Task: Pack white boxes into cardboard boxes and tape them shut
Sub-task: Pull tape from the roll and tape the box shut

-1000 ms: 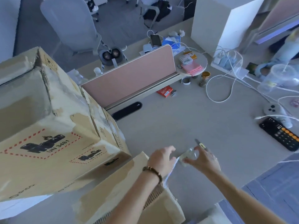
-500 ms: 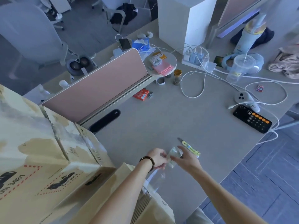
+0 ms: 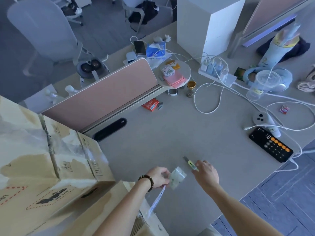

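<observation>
Head view: the left hand (image 3: 157, 178) pinches a roll of clear tape (image 3: 178, 177), fingers curled round its near edge, and a strip of tape (image 3: 156, 200) runs from the roll down to the low cardboard box (image 3: 109, 212) at the bottom edge of the picture. The right hand (image 3: 205, 174) hovers over the yellow box cutter (image 3: 190, 164) lying on the counter (image 3: 170, 133); its fingers are loosely spread and hold nothing, their tips just at the cutter's handle. A bigger taped cardboard box (image 3: 42, 159) with hazard labels stands to the left. No white boxes can be seen; whether they are already inside I cannot tell.

The step in hand looks like cutting the strip. To do it well, I would keep the strip taut with the left hand, take the cutter by the handle with the blade pointing away from the wrist, and slice close to the roll, then press the loose end flat on the flap.

Against the picture half a second ago, the right hand has let go of the roll and moved right to the cutter, the hands have come apart, and the left hand alone now carries the roll. The strip to the box looks longer and tauter. The cutter lies where it did.
</observation>
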A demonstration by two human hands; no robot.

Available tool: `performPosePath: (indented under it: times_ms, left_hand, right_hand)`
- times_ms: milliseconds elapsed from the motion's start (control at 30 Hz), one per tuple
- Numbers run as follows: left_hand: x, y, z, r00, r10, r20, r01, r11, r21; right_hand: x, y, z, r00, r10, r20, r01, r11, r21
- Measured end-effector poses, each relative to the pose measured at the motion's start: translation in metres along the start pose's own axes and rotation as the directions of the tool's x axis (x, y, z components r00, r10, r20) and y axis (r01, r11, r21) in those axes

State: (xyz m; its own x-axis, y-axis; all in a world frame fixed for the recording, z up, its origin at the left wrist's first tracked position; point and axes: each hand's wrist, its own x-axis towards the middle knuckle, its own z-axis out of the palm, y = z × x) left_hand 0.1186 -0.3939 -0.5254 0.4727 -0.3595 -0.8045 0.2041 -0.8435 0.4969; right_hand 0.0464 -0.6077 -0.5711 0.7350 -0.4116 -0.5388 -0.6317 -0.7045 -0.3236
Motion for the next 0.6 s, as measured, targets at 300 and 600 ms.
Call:
performPosePath:
  times_ms: [300, 600]
  left_hand:
    - [0.005, 0.000, -0.001, 0.989, -0.058, 0.138, 0.072, 0.992, -0.102]
    - [0.014, -0.002, -0.007, 0.978, -0.017, 0.209, 0.039, 0.994, -0.098]
  right_hand:
    - [0.020, 0.005, 0.004, 0.995, -0.026, 0.093, 0.016, 0.994, 0.109]
    - [-0.044, -0.006, -0.025, 0.991, -0.089, 0.100, 0.027, 0.863, 0.504]
